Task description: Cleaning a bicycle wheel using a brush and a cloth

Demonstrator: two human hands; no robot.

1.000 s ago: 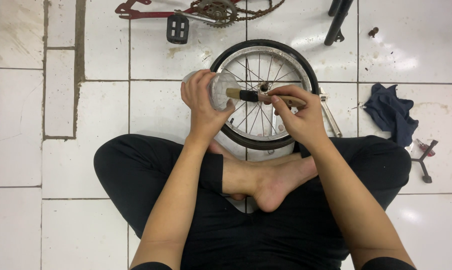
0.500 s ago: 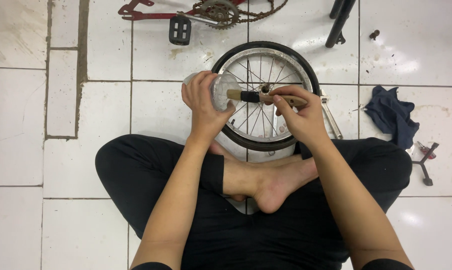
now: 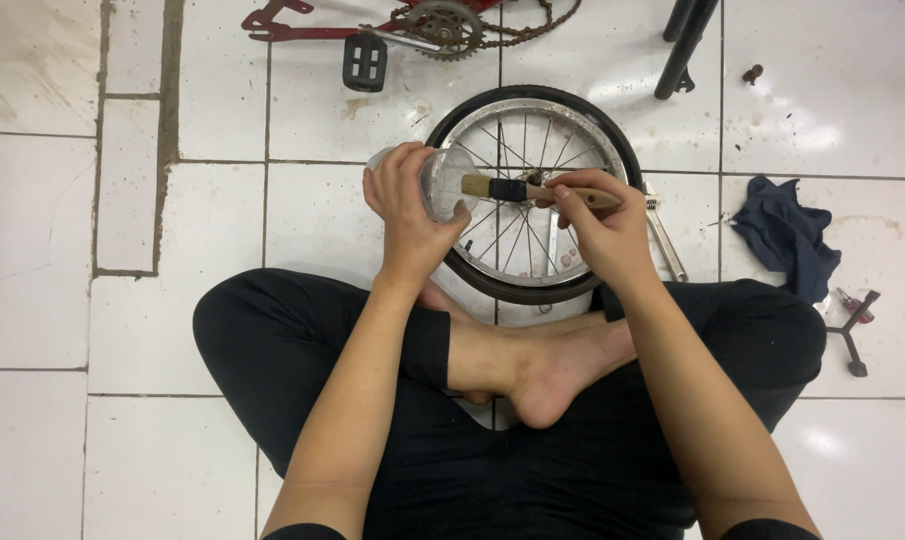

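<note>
1. The paintbrush [image 3: 518,189] lies level in the air above the small bicycle wheel [image 3: 533,193], with its bristles pointing to 9 o'clock and touching the mouth of a clear plastic cup [image 3: 443,182].
2. The right hand [image 3: 598,228] holds the wooden handle of the paintbrush; thumb and fingers are closed narrow around it.
3. The left hand [image 3: 410,215] is wrapped around the clear plastic cup, which is tilted so that its mouth faces 3 o'clock, toward the bristles.
4. The small bicycle wheel lies flat on the white tiled floor [image 3: 303,210], at 12 o'clock from the person's crossed legs and bare foot [image 3: 533,370].
5. A wrench [image 3: 665,240] lies on the floor just beside the wheel, at its 3 o'clock side.
6. A dark blue rag [image 3: 788,235] is farther out at 3 o'clock, and a three-armed tool [image 3: 853,330] lies near it at about 4 o'clock.
7. At 12 o'clock, beyond the wheel, are a red bicycle frame [image 3: 303,25] with chainring [image 3: 443,20] and a black pedal [image 3: 365,62].
</note>
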